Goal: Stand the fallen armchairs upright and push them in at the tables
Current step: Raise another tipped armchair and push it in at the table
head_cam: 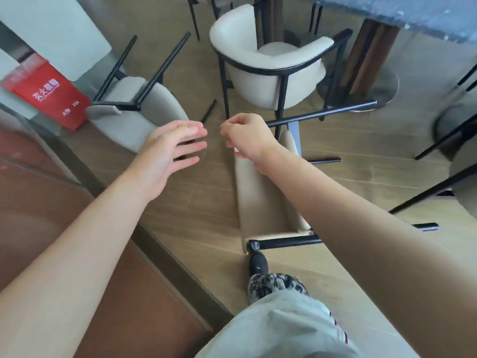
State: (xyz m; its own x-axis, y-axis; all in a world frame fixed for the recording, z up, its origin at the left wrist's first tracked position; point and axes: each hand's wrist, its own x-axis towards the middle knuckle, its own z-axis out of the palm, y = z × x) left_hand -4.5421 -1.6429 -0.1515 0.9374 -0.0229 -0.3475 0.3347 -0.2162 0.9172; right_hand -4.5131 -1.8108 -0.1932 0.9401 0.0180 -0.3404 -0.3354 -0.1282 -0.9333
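One armchair [268, 63] is standing upright at upper centre, facing the table [413, 19]. Two are still lying fallen: one [134, 109] at left with legs up, another [260, 192] at centre beneath the wrists. The left hand [170, 148] is hovering with fingers spread, holding nothing; the right hand [247, 135] is hanging loosely curled, apparently empty, above the centre chair.

Red box [49, 96] at left: white Chinese characters, blurred, "灭火" legible; below, "火警 119", partly unclear.
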